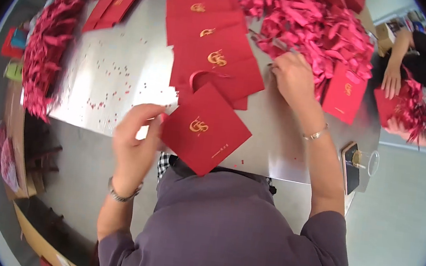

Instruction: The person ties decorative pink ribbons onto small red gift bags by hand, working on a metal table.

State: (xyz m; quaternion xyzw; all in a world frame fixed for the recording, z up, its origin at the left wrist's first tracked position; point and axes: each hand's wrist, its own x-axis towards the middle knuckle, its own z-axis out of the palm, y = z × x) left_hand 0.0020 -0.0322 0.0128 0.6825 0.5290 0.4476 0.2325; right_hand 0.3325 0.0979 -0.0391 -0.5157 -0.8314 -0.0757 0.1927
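Note:
My left hand (137, 129) is closed, thumb and fingers pinching the left corner of a flat red paper bag (217, 144) with a gold emblem. The bag is tilted like a diamond over the table's near edge, in front of my body. Just beyond it, a pink ribbon loop (198, 79) curves over a row of overlapping flat red bags (240, 75). To the right of that row is my right hand (292, 74), its fingers curled together beside a heap of pink ribbons (309, 28). A small dark tip shows at those fingers, too small to name.
The metal table (94, 67) bears scattered red bits. More ribboned bags (48, 56) line its left edge; a red bag (344, 95) lies at right. A phone (350, 164) and clear cup (372, 163) sit at the right edge. Another person's hands (392, 80) hold a red bag.

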